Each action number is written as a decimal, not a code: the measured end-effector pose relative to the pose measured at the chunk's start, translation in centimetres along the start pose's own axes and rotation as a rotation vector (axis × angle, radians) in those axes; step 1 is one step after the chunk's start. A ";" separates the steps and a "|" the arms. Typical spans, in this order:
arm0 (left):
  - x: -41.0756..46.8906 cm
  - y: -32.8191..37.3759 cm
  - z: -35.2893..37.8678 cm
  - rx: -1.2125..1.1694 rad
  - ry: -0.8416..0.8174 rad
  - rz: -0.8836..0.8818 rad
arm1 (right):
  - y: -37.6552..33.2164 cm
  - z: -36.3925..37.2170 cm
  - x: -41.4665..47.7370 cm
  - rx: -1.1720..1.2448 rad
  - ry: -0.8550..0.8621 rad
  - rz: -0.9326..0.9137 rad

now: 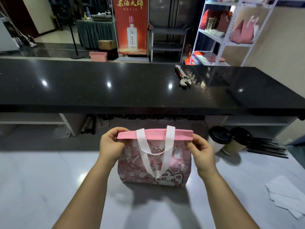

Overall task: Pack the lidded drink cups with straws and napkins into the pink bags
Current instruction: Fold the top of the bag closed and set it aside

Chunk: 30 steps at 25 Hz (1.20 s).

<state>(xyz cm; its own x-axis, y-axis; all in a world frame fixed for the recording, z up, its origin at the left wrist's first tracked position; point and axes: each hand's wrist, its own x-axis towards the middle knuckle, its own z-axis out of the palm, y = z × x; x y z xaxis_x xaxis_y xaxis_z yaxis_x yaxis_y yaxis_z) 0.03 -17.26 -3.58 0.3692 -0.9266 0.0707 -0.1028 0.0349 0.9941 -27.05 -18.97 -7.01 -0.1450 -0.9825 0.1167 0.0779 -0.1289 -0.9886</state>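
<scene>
Bag handling is the step in hand. The pink cat-print bag (155,162) stands upright on the bench (49,179), about midway along it and straight in front of me, and I have it by the plain pink band at its top. My left hand (110,144) pinches the band's left end between thumb and curled fingers, and my right hand (201,151) pinches the right end the same way. The band lies flat and closed, with the white handle (155,146) drooping down the front, so I cannot tell whether anything is inside. Toward the bench's far right corner stand two lidded cups, a white cup (217,139) and a brown paper cup (237,142) just beside it. Black straws (267,149) lie to their right, and white napkins (287,195) lie at the right edge nearer me. With those not yet packed, I judge I am opening this bag. Next I must part the band's two layers, then free my right hand for a cup.
</scene>
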 end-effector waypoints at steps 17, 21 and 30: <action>0.3 -0.5 -2.9 0.382 -0.108 0.358 | -0.2 -1.6 1.3 -0.551 -0.139 -0.670; 0.4 0.9 -2.4 0.581 -0.086 0.492 | -3.0 -0.2 1.0 -0.478 -0.128 -0.273; 1.5 2.0 -2.3 0.862 -0.165 0.522 | -5.6 1.0 2.6 -0.869 -0.184 -0.192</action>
<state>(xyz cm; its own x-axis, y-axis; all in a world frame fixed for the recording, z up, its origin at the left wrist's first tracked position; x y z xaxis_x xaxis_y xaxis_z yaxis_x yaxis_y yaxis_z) 2.52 -17.75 -1.25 -0.0370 -0.9151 0.4014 -0.8684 0.2282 0.4402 -26.90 -20.90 -1.03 0.0869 -0.9701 0.2268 -0.7137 -0.2194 -0.6652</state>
